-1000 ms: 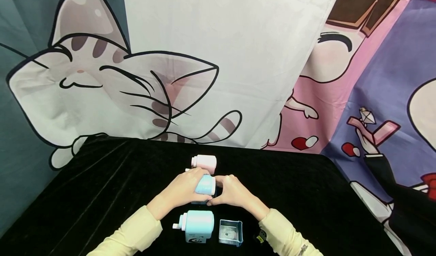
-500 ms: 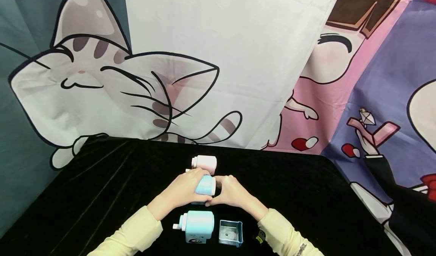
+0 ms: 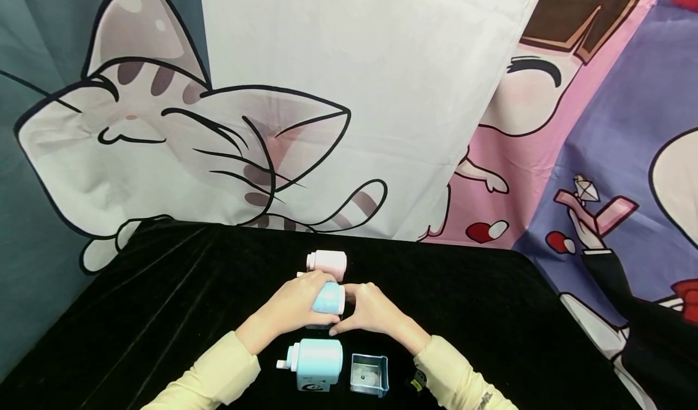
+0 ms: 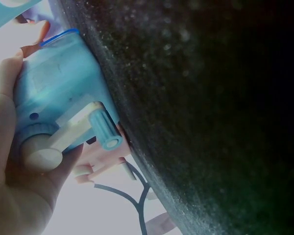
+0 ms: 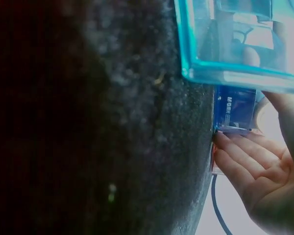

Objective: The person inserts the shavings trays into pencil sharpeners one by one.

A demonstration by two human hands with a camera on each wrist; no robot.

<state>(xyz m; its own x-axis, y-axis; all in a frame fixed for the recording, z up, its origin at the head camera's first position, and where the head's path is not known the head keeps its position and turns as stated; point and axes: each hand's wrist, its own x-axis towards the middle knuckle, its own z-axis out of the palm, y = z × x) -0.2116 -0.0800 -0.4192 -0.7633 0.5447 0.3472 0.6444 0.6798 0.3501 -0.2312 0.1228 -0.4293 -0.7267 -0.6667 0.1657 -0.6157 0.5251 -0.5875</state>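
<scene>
My left hand (image 3: 299, 301) grips a blue crank pencil sharpener (image 3: 329, 298) from above and the left. In the left wrist view the crank handle (image 4: 106, 128) sticks out near the palm. My right hand (image 3: 372, 307) is at the sharpener's right end, thumb and fingers to either side of it. Seen from the right wrist, the fingers (image 5: 255, 155) reach the edge of a dark blue printed part (image 5: 235, 108), probably its drawer. Nearer the body stand a light blue pencil sharpener (image 3: 319, 364) and a clear blue drawer (image 3: 369, 373).
Behind the hands lies a pink and white pencil sharpener (image 3: 329, 263). A small dark and yellow object (image 3: 417, 381) sits beside the right sleeve. Black cloth (image 3: 163, 313) covers the table, and a printed curtain (image 3: 382, 95) hangs at the back.
The dark blue strip visible at the held sharpener's right end a second ago no longer shows. My right thumb has shifted slightly; the left hand keeps its grip in place.
</scene>
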